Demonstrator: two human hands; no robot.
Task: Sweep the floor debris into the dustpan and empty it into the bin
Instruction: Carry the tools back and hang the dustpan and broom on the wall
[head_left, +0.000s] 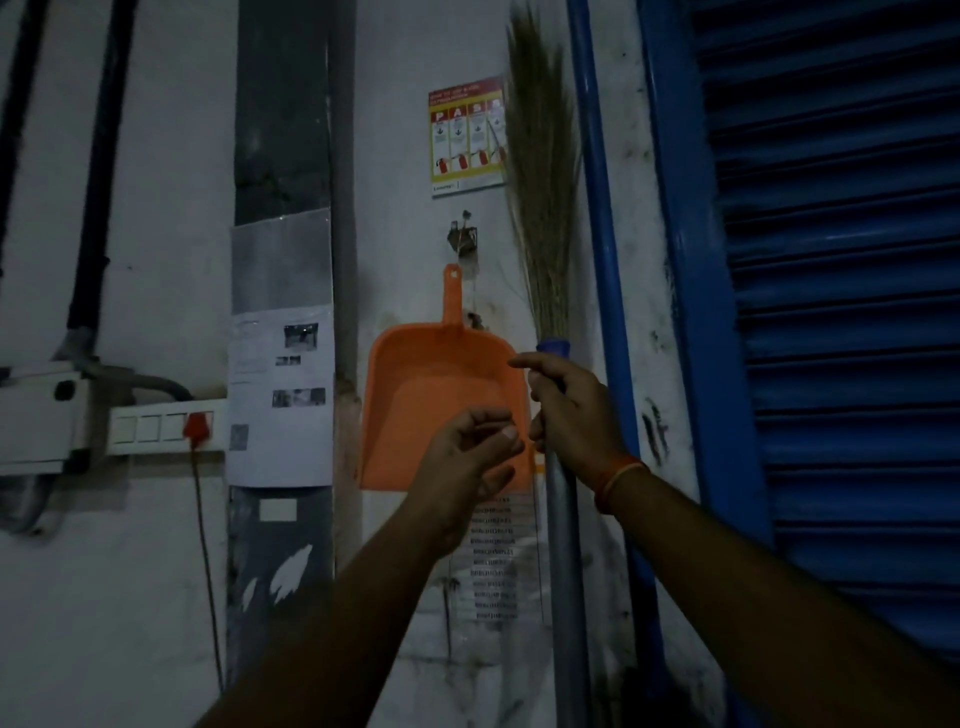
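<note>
An orange dustpan (426, 384) hangs on the white wall, handle up, scoop down. Right of it a grass broom (543, 171) stands upright, bristles up, on a grey metal handle (563, 545) with a blue collar. My right hand (569, 410) is closed around that handle just below the collar. In front of the dustpan's lower right corner my left hand (470, 457) hovers with curled fingers apart, holding nothing. No bin or floor debris is in view.
A blue roller shutter (841, 312) with its blue frame fills the right side. A dark pillar (283, 364) carrying taped papers stands left of the dustpan. On the far left wall are a switch panel (161, 427) with a red plug, its cable, and conduit pipes.
</note>
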